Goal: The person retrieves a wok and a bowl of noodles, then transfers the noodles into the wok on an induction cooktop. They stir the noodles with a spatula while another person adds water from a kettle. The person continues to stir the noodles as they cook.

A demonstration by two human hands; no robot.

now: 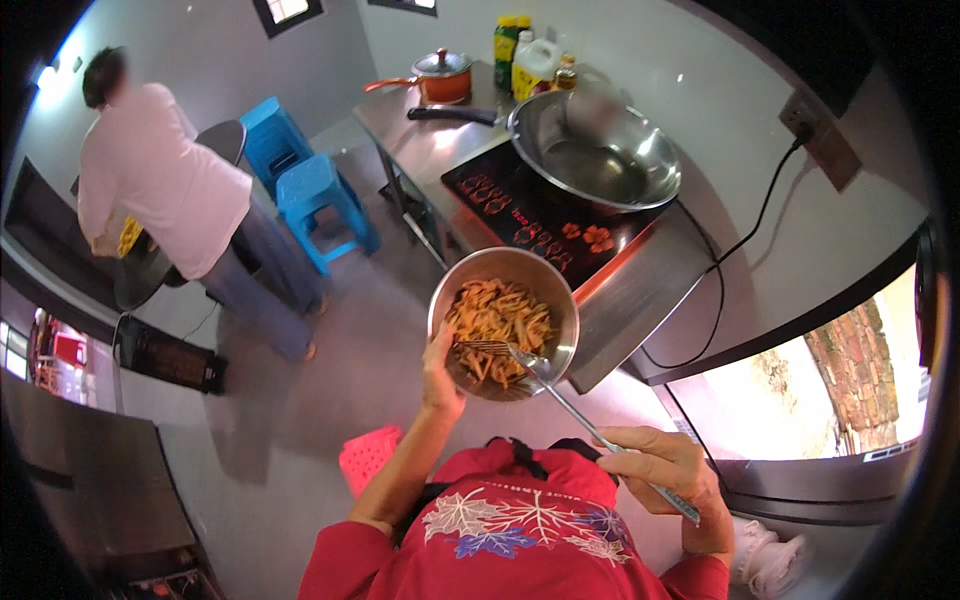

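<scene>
Just beyond my body is a round metal bowl point(571, 313), with my left hand point(441, 372) gripping its left rim. Cooked, brownish-yellow strips of food point(510, 312) fill its bottom. My right hand point(660, 465) is closed around the handle of a long metal serving fork point(575, 408). The fork's tined end lies on the food inside the bowl, near my left thumb. The fingers of my left hand under the bowl are partly hidden.
A large metal wok point(630, 190) stands on a black induction cooktop point(515, 220) on a steel counter point(640, 300). An orange saucepan point(445, 85) and bottles point(535, 65) are behind. Blue stools point(310, 190) and another person point(170, 180) are at left. A black cord point(755, 235) hangs at right.
</scene>
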